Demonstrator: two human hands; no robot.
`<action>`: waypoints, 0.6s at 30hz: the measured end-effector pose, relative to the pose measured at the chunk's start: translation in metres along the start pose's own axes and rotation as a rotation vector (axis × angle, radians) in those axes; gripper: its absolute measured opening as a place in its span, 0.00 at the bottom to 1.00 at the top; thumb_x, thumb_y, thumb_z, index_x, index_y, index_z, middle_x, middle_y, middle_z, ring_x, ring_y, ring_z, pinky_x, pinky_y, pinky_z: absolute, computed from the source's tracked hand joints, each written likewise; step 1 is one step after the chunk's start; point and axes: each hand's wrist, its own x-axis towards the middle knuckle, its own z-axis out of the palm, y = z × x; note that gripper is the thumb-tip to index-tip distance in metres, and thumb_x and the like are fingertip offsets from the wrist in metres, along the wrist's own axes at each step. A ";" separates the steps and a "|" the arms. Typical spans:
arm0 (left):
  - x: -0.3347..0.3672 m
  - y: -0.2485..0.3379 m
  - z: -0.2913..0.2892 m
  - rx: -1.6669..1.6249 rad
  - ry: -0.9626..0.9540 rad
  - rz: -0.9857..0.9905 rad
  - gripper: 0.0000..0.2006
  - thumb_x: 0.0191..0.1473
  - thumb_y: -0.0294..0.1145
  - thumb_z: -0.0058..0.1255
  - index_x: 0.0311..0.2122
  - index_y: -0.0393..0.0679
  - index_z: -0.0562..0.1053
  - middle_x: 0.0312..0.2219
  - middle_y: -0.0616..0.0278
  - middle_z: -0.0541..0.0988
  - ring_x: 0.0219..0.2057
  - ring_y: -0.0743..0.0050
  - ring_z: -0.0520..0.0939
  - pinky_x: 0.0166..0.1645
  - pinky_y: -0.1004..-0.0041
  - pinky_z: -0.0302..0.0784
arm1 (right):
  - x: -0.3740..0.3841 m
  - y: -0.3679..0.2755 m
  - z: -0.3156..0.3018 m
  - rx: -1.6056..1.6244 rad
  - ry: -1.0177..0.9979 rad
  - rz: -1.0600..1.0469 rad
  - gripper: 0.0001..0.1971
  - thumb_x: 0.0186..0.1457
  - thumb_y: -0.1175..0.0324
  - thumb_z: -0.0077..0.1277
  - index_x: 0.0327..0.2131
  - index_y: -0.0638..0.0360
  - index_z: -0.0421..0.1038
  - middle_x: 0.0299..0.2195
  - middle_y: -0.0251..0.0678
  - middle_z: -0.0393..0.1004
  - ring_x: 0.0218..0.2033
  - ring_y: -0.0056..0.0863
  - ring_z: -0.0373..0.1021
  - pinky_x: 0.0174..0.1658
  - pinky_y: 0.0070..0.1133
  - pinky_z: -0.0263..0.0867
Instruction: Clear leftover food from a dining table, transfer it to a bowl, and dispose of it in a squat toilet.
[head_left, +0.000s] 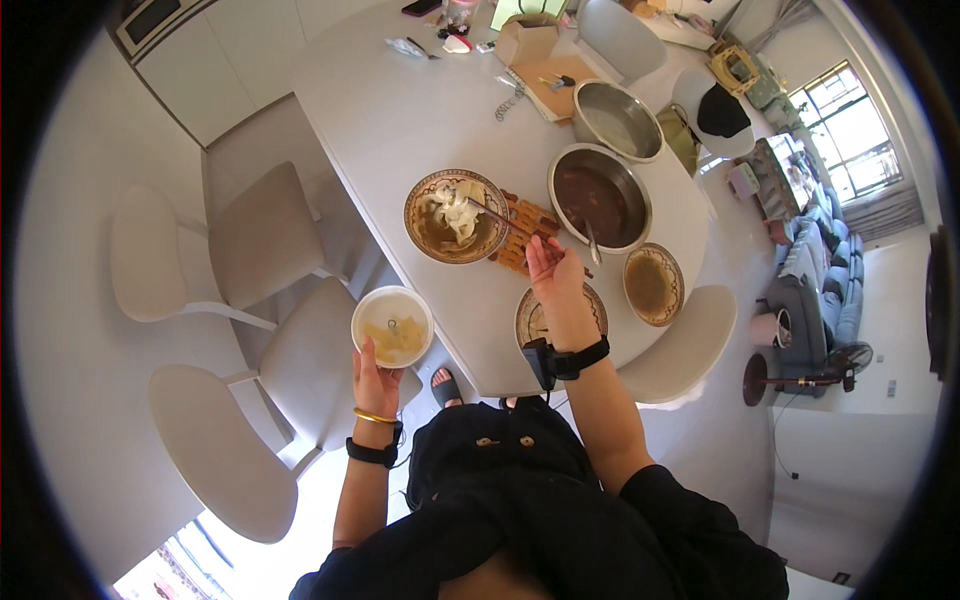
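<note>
The left hand [375, 380] grips a white round bowl [393, 325] off-table, freeing the right hand [553, 275], apparently pinching brown chopsticks [497, 215] reaching into the patterned brown bowl [456, 215].

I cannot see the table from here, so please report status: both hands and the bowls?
Left hand holds white bowl off the table edge. Right hand grips chopsticks reaching into patterned bowl. Nothing between them.

Both forearms came up from the lower edge, bare below dark sleeves. Left hand [375, 377] was raised, palm up, fingers [362, 356] curled in a hold — a gold bangle and dark band at the wrist. Right hand [552, 275] reached farther forward, arm nearly straight, fingers pinched together — a dark strap at the wrist.
</note>
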 end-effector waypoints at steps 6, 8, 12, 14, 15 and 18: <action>0.002 -0.002 -0.001 0.000 -0.003 0.003 0.20 0.54 0.43 0.41 0.49 0.47 0.59 0.45 0.60 0.68 0.46 0.65 0.71 0.48 0.68 0.69 | -0.013 -0.006 0.011 -0.009 -0.059 -0.024 0.16 0.57 0.62 0.26 0.29 0.65 0.61 0.27 0.42 0.66 0.35 0.34 0.70 0.41 0.28 0.70; 0.002 -0.001 0.000 0.006 -0.002 0.001 0.20 0.54 0.43 0.41 0.49 0.47 0.59 0.45 0.60 0.68 0.45 0.66 0.71 0.48 0.68 0.69 | -0.013 -0.005 0.013 -0.016 -0.078 -0.034 0.15 0.57 0.64 0.27 0.30 0.65 0.61 0.28 0.43 0.68 0.35 0.34 0.70 0.41 0.27 0.69; 0.002 0.000 0.003 0.013 -0.019 -0.009 0.20 0.53 0.44 0.42 0.49 0.48 0.59 0.45 0.60 0.68 0.46 0.66 0.71 0.48 0.68 0.69 | 0.000 0.001 0.014 -0.153 -0.055 -0.091 0.19 0.58 0.58 0.26 0.31 0.65 0.61 0.28 0.43 0.67 0.34 0.34 0.70 0.40 0.28 0.70; 0.003 -0.001 0.002 0.013 -0.025 -0.010 0.20 0.53 0.44 0.42 0.49 0.48 0.59 0.45 0.61 0.68 0.46 0.66 0.71 0.48 0.68 0.69 | 0.004 0.003 0.012 -0.201 -0.074 -0.101 0.21 0.59 0.55 0.25 0.31 0.65 0.61 0.27 0.42 0.66 0.33 0.33 0.70 0.39 0.28 0.71; 0.003 -0.001 0.002 -0.004 -0.012 -0.009 0.19 0.54 0.42 0.42 0.49 0.47 0.59 0.44 0.60 0.69 0.44 0.66 0.72 0.46 0.68 0.70 | 0.004 0.004 0.012 -0.275 -0.117 -0.121 0.21 0.59 0.55 0.26 0.31 0.65 0.61 0.26 0.43 0.67 0.32 0.32 0.71 0.37 0.26 0.71; 0.004 -0.002 0.004 -0.026 0.005 -0.012 0.18 0.54 0.41 0.42 0.48 0.47 0.59 0.42 0.60 0.69 0.42 0.65 0.73 0.43 0.67 0.72 | -0.004 0.002 0.015 -0.482 -0.176 -0.242 0.19 0.58 0.57 0.29 0.30 0.65 0.62 0.26 0.43 0.68 0.28 0.30 0.71 0.32 0.23 0.72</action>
